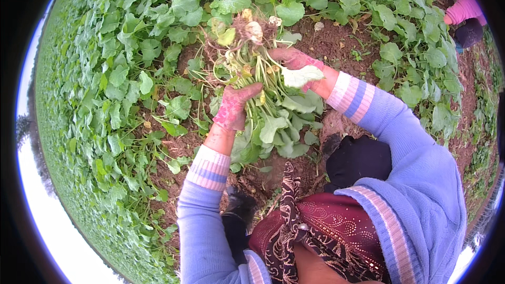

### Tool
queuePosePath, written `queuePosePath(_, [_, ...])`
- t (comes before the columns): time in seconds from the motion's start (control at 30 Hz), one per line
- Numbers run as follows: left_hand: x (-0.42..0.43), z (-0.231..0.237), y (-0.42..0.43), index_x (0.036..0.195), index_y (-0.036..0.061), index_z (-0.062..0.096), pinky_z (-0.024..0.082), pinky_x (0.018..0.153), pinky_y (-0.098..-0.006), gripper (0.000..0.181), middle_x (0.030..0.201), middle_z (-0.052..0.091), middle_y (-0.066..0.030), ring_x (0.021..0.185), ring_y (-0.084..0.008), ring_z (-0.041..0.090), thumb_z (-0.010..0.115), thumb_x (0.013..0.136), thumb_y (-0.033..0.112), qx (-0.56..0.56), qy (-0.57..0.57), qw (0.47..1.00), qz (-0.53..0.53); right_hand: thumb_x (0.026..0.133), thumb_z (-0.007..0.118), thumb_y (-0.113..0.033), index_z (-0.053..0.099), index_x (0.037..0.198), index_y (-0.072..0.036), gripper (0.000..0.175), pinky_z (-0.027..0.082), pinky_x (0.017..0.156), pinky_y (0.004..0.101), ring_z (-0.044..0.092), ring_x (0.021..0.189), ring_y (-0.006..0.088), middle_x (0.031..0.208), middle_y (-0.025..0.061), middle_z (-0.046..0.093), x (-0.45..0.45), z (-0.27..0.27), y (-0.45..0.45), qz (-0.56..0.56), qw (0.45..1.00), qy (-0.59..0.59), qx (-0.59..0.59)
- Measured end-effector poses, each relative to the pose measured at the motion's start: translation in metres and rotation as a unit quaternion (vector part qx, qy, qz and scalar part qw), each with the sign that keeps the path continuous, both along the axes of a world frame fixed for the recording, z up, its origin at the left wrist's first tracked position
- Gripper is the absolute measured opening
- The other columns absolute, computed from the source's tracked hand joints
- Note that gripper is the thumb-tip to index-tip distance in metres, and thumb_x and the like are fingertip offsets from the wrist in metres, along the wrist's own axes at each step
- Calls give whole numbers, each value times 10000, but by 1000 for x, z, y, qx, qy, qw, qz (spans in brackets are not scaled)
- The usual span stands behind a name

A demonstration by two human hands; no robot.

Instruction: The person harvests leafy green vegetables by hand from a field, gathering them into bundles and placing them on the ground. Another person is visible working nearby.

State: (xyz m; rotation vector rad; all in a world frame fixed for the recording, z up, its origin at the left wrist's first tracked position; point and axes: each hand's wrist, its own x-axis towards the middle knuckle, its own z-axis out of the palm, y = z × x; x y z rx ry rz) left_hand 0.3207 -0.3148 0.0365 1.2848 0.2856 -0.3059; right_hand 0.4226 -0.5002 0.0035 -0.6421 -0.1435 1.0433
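A bundle of uprooted leafy seedlings [256, 71] is held up in front of me, its tangled roots [258, 27] pointing away and its broad green leaves [276, 130] hanging towards my body. My left hand [233, 104], in a soiled pink glove, grips the stems from the left with the thumb laid across them. On the other side my right hand [298, 63], gloved the same way, is closed around the stems nearer the roots. One pale leaf [302, 75] covers part of that hand. The fingers of both hands are partly hidden behind the bundle.
Dense rows of leafy plants [118, 67] grow ahead and to the left. Bare brown soil [335, 43] shows beyond my right hand. My dark shoes [240, 205] stand on the soil below the bundle. At the upper right, another person's pink sleeve [463, 10] reaches towards the plants.
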Motion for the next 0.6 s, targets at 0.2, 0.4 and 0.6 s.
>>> queuePosePath(0.2, [-12,-44,5,1157,76,572,438,941,-370,577,1119,616,-135,1083,-263,564,480,647,-177,337,-390,853,-81,855,599,-203,539,1156,0,368,552,681,308,648,809,173,1025,106,644,-11,18,22,-92,993,74,15])
queuePosePath(0.4, [-25,-65,-5,1163,24,578,407,962,-378,547,1132,601,-79,1067,-230,544,714,693,269,-113,94,989,23,842,612,-406,371,1345,3,692,430,952,332,517,1120,212,1271,158,501,-26,15,30,-84,978,-67,-176])
queuePosePath(0.6, [-63,-104,10,1131,18,584,491,843,-325,445,1094,610,-105,954,-211,594,649,770,270,-147,163,975,45,800,642,-459,456,1310,-9,705,467,864,300,520,1127,217,1284,206,495,25,-16,-40,177,873,-365,-272])
